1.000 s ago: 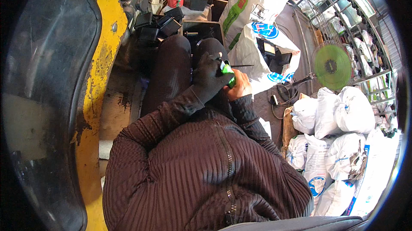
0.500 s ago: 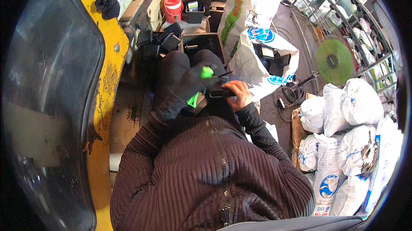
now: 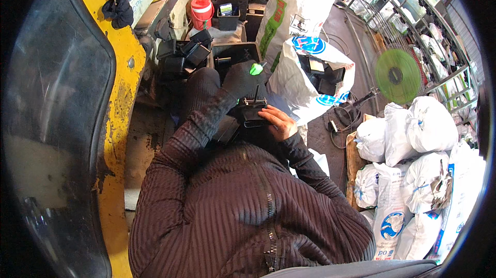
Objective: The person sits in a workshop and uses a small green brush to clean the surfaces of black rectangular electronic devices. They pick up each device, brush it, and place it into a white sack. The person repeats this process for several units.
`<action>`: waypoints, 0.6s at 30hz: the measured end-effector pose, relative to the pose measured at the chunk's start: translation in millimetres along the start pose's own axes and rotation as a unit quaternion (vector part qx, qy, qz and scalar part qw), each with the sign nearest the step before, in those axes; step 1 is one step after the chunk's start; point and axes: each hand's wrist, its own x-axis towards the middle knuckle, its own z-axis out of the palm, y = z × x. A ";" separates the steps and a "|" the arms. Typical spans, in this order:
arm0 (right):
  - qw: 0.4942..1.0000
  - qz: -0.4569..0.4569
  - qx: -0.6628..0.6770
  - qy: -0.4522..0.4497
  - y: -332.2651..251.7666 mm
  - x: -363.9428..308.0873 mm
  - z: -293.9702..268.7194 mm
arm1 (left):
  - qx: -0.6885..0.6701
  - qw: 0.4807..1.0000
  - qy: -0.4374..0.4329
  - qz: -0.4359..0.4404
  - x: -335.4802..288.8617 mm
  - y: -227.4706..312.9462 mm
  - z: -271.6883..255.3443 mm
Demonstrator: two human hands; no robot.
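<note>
My right hand (image 3: pixel 279 123), bare, grips a small black plastic part (image 3: pixel 253 113) above my lap. A thin dark stem stands up from the part's far side. My left hand (image 3: pixel 241 79), in a dark glove, is closed around a green-handled tool (image 3: pixel 256 69) just beyond and left of the part. Most of the tool is hidden in the fist, so its exact kind is unclear; its tip points away, apart from the part. Another dark piece (image 3: pixel 226 129) lies on my lap below the left wrist.
Black plastic boxes (image 3: pixel 194 53) pile up beyond my knees, beside a dark bin (image 3: pixel 238 48). A red bucket (image 3: pixel 202 13) stands farther back. An open white sack (image 3: pixel 289 74) of black parts is at right, near a green fan (image 3: pixel 397 75) and stacked sacks (image 3: pixel 431 123). A yellow machine frame (image 3: pixel 118 123) borders the left.
My left hand has moved up and away from the black part with the green-handled tool. My right hand still holds the part, now turned so its stem points up.
</note>
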 end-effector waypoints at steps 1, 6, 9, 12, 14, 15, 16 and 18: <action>1.000 0.000 0.006 0.009 -1.2 -2.4 0.9 | -0.027 0.997 -0.039 -0.055 3.7 -2.3 -1.2; 0.996 -0.059 0.021 0.059 1.6 -20.7 13.8 | -0.067 0.964 -0.123 -0.227 14.7 -54.7 2.8; 0.994 -0.058 -0.012 0.091 4.7 -42.1 19.9 | -0.211 0.925 -0.074 -0.308 11.9 -55.3 -4.4; 0.992 -0.050 0.023 0.116 0.8 -37.0 20.2 | -0.207 0.969 0.009 -0.133 32.7 -26.4 -30.5; 0.993 -0.025 0.031 0.110 -4.4 -45.7 14.5 | -0.295 0.951 0.095 -0.010 44.9 37.9 -48.1; 0.993 -0.015 0.030 0.111 -4.3 -44.5 16.1 | -0.324 0.938 0.120 -0.026 53.3 81.3 -66.2; 0.992 -0.009 0.030 0.126 -3.7 -41.9 19.8 | -0.348 0.925 0.145 -0.041 60.2 125.3 -83.8; 0.990 -0.005 0.030 0.141 -4.7 -40.6 19.3 | -0.214 0.898 0.300 0.241 68.1 180.2 -112.0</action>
